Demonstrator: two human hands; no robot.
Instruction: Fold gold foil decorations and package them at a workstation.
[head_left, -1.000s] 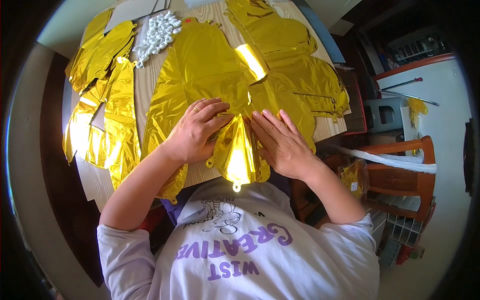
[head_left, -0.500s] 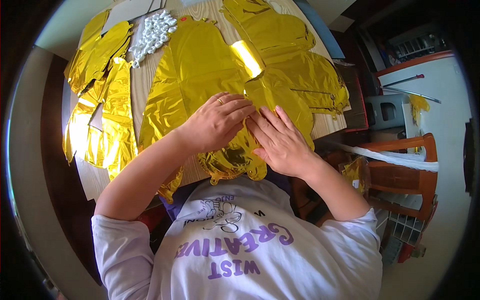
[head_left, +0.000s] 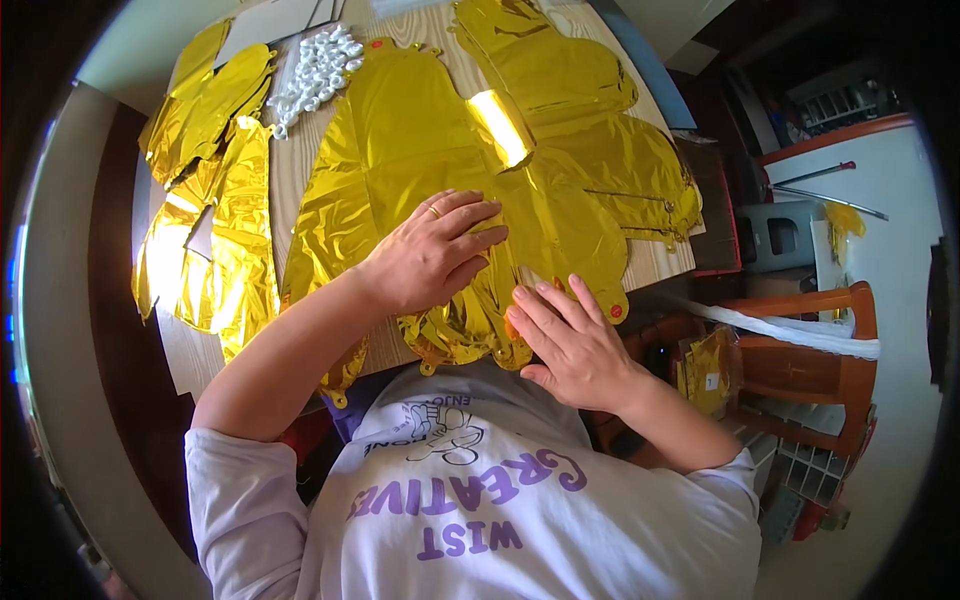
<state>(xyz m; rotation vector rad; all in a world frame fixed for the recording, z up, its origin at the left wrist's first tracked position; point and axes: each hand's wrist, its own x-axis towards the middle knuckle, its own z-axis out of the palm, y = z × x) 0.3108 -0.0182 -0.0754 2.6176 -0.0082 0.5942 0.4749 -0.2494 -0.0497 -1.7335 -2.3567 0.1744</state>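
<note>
A large shiny gold foil balloon (head_left: pixel 410 115), flat and creased, spreads over the middle of the wooden table (head_left: pixel 640 258). My left hand (head_left: pixel 435 250), with a ring on one finger, lies flat on the foil, fingers stretched forward and to the right. Closer to my body, my right hand (head_left: pixel 570 345) rests its outstretched fingers on the foil at the near edge. Between the hands and my shirt, the foil is crumpled and folded over, with small tabs along its rim. What lies beneath my right palm is hidden.
More gold foil balloons (head_left: pixel 240 180) lie at the left. A pile of small white pieces (head_left: pixel 315 75) sits at the back left near a grey board (head_left: pixel 265 25). A wooden chair (head_left: pixel 800 370) and a grey stool (head_left: pixel 780 235) stand to the right.
My right hand has moved toward my body and slightly right, away from my left hand, to the foil's near edge. A red spot on the foil beside it now shows. My left hand has barely moved.
</note>
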